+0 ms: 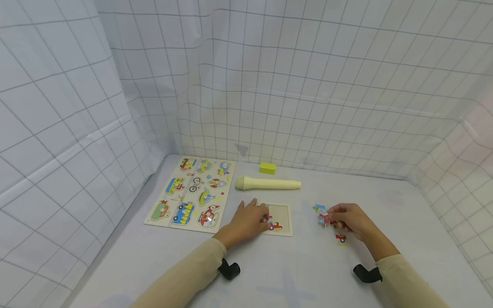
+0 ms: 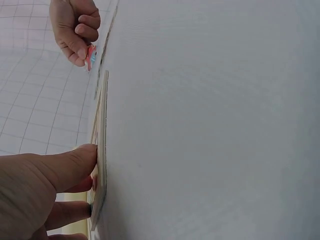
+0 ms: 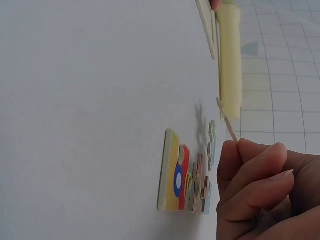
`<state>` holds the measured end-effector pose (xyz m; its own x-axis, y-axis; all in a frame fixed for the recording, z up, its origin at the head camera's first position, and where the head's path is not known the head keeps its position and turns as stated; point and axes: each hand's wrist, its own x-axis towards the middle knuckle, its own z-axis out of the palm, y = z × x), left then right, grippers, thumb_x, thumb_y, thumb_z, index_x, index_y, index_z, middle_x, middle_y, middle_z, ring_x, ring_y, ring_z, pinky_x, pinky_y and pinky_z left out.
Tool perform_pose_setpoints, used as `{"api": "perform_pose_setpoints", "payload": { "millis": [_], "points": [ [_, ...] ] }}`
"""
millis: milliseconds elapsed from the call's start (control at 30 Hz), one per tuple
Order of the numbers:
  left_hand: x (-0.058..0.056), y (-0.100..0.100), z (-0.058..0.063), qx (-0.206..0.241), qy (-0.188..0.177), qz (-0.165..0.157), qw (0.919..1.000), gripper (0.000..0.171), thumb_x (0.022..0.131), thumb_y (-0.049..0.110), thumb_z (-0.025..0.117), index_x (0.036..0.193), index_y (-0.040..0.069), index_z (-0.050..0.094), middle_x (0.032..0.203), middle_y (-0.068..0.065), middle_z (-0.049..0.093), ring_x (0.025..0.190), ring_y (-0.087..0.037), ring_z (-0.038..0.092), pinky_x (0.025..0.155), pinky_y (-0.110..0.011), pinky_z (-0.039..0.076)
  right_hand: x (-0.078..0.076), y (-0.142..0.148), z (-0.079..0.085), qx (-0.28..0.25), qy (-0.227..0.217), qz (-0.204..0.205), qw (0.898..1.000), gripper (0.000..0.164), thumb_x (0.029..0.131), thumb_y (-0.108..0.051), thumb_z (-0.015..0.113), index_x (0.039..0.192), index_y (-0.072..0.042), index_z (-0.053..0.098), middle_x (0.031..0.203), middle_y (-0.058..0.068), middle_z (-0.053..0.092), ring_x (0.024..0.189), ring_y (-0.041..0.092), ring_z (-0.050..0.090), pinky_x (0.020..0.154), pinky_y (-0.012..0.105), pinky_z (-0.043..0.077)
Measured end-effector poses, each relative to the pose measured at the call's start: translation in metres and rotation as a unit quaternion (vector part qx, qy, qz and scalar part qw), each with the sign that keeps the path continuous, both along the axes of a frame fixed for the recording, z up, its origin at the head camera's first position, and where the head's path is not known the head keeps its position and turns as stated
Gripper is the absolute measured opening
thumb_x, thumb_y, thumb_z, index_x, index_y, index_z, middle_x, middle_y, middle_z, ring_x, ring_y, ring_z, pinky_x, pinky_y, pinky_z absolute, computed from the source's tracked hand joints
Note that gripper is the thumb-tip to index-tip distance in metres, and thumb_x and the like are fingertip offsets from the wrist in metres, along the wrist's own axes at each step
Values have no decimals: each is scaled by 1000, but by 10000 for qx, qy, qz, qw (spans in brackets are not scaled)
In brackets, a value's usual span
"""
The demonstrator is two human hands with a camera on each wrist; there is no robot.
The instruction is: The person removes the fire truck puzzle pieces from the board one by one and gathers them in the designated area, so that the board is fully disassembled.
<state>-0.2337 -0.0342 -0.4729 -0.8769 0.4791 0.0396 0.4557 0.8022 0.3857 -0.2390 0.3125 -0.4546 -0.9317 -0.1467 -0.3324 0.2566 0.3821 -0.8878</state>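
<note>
My left hand [image 1: 248, 220] lies over the left part of a small wooden puzzle tray [image 1: 286, 233]. In the left wrist view, its thumb and fingertips press down on the tray's face, and the hand hides part of what lies inside. A colourful jigsaw piece [image 1: 275, 225] with a red vehicle print sits in the tray beside the thumb. To the right, my right hand [image 1: 352, 220] pinches a thin jigsaw piece [image 3: 229, 125] between thumb and forefinger, raised over the table. Loose jigsaw pieces [image 3: 180, 177] lie on the table close below that hand.
A board of vehicle pictures [image 1: 194, 194] lies left of the tray. Behind the tray are a pale yellow microphone-shaped stick [image 1: 269, 184] and a yellow block [image 1: 267, 168]. White grid-patterned cloth [image 1: 308, 107] stands as walls at the back and sides.
</note>
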Motion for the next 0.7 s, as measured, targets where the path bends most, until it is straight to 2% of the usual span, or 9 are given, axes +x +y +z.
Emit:
{"api": "perform_pose_setpoints", "payload": {
  "millis": [233, 467, 700],
  "points": [
    [1, -1, -4, 39, -10, -21, 10000, 20, 92, 34, 77, 97, 19, 65, 123, -2, 70, 145, -42, 41, 112, -73, 27, 2, -3, -6, 314, 141, 193, 9992, 25, 97, -11, 66, 113, 9, 63, 83, 5, 67, 59, 8, 50, 49, 19, 38],
    [1, 1, -2, 23, -8, -34, 10000, 18, 92, 33, 76, 96, 20, 64, 120, -1, 71, 145, -43, 41, 112, -73, 27, 1, -10, -8, 1055, 378, 75, 9937, 15, 95, -6, 65, 104, 5, 67, 78, 6, 62, 61, 13, 49, 50, 22, 40],
    [0, 1, 1, -33, 24, -17, 10000, 19, 92, 33, 76, 95, 19, 64, 121, -1, 71, 144, -42, 42, 112, -73, 28, -1, -17, -4, 1357, 566, 109, 9891, 15, 97, -5, 63, 107, 5, 68, 85, 8, 65, 65, 15, 51, 52, 24, 43]
  ]
}}
